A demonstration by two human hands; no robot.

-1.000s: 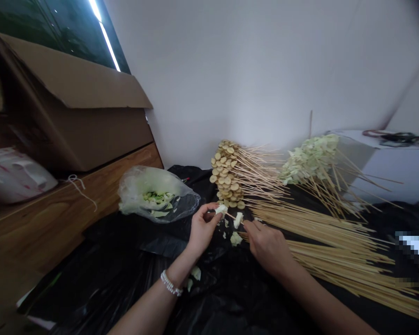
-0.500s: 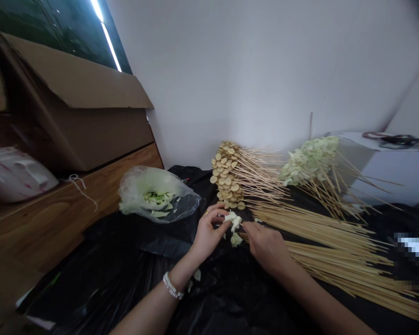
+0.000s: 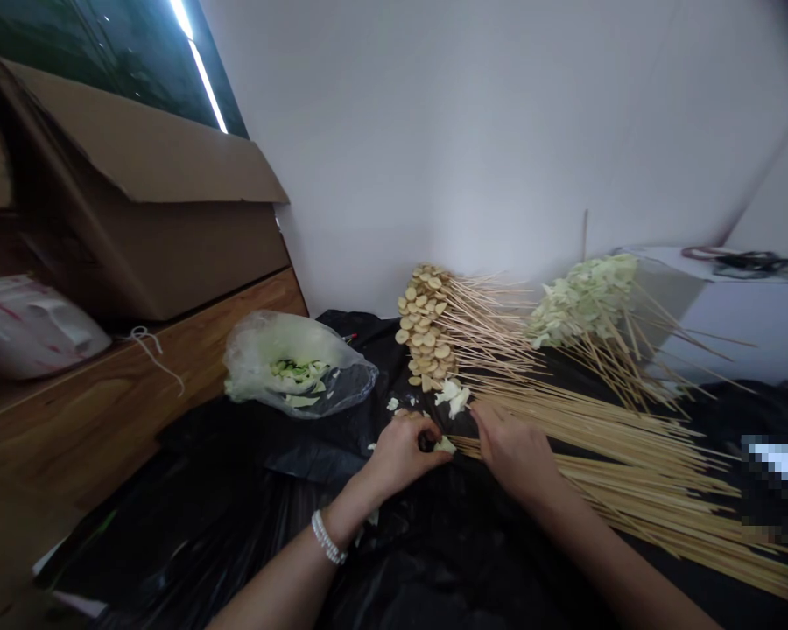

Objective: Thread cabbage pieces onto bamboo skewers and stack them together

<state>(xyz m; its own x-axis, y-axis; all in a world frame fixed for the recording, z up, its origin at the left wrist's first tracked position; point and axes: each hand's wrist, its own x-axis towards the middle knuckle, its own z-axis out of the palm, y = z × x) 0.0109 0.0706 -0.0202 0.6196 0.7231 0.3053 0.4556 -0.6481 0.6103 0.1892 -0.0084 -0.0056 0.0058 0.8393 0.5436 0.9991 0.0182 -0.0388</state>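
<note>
My right hand is closed around a thin skewer, mostly hidden by the fingers. Pale cabbage pieces sit at the skewer's tip, just beyond my fingertips. Lower and to the left, my left hand pinches a small cabbage leaf between thumb and finger, near the black plastic surface. A few white scraps lie by the left fingers. Bare bamboo skewers spread out beneath and right of my right hand. Behind the hands, skewers of round potato-like slices lie stacked.
A clear plastic bag of cut greens lies open at left. Finished-looking cabbage skewers are piled at the back right, against a white box. A cardboard box and a white container stand on the wooden surface.
My left hand has let go of the cabbage on the skewer and dropped lower, taking hold of the loose leaf. The skewered cabbage has shifted up slightly with my right hand.
</note>
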